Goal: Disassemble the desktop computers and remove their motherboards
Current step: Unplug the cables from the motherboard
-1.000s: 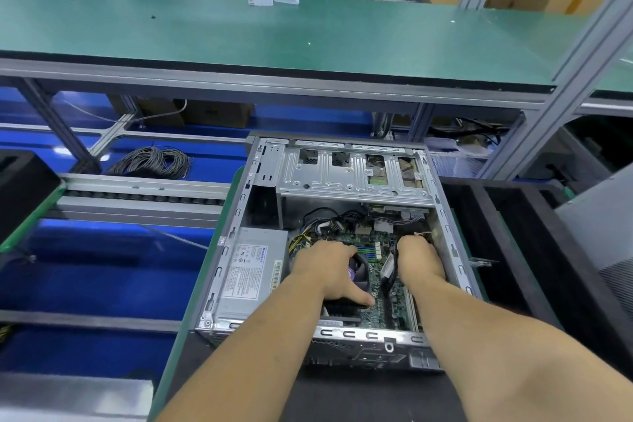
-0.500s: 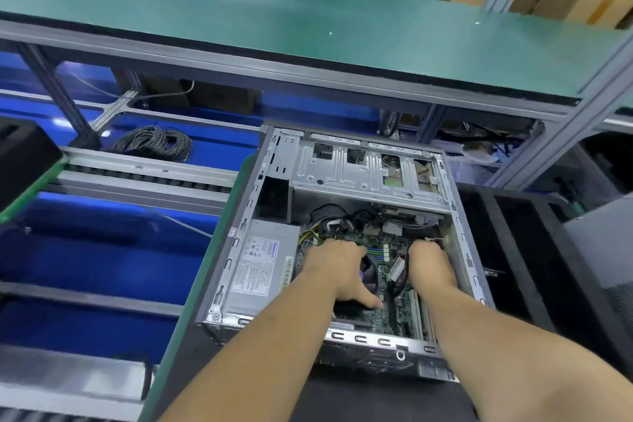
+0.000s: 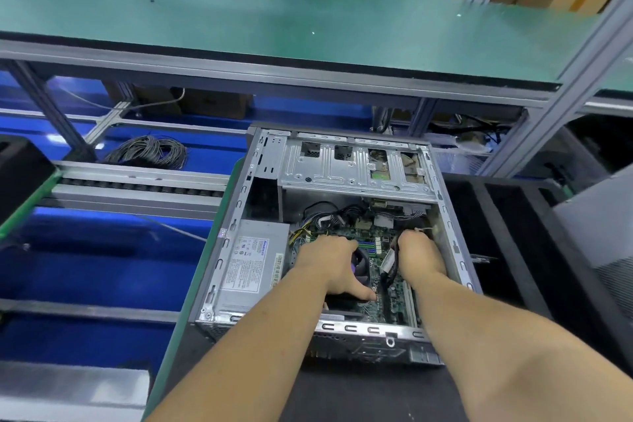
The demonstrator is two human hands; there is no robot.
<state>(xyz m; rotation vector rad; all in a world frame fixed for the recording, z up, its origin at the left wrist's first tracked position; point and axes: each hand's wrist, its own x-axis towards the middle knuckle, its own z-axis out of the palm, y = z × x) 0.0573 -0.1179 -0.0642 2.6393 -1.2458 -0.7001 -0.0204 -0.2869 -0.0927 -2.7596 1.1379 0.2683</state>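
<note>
An open desktop case (image 3: 236, 250) lies flat on the bench with its side panel off. Inside it are the green motherboard (image 3: 397, 298), a grey power supply (image 3: 253, 264) at the left and a metal drive cage (image 3: 356, 168) at the far end. My left hand (image 3: 329, 264) grips the CPU cooler (image 3: 359, 262), with the thumb reaching down to the board. My right hand (image 3: 419, 257) reaches into the case's right side beside a flat cable (image 3: 388, 265); its fingers are hidden below the knuckles. A bundle of wires (image 3: 329, 216) lies just beyond both hands.
A green shelf (image 3: 274, 20) overhangs the far end of the bench. A roller conveyor (image 3: 137, 188) and a coil of wire (image 3: 147, 151) lie to the left. Black foam dividers (image 3: 513, 233) stand right of the case, and a black box (image 3: 20, 171) stands at the far left.
Both hands stay at the same spots inside the case. Only the head view has shifted slightly.
</note>
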